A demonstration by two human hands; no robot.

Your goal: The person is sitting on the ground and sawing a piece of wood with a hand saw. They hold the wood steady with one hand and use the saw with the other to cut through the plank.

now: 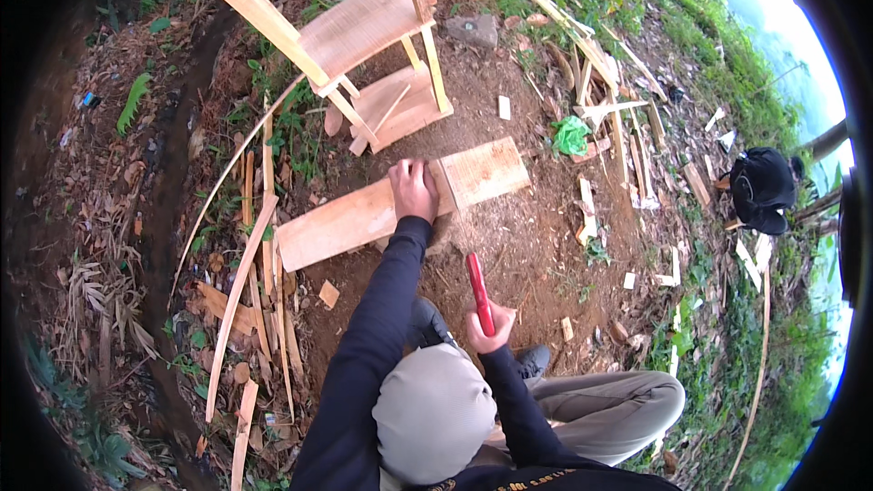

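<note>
A pale wooden board [336, 221] lies slantwise ahead of me, raised on a support mostly hidden beneath it. My left hand [415, 189] presses on it, fingers curled over its surface, just left of a thin line across the board. My right hand [491, 325] is closed around the red handle of what looks like a hand saw [477, 286]. The handle points toward that line; the blade, seen edge-on, is hard to make out. Pale dust lies on the soil near the line.
A wooden chair-like frame [359, 29] stands beyond the board. Long wood strips [238, 305] lie at left, and more offcuts [618, 132] at right. A green plastic bag [571, 135] and a black backpack [762, 189] are on the right. My bent knees [435, 414] are close below.
</note>
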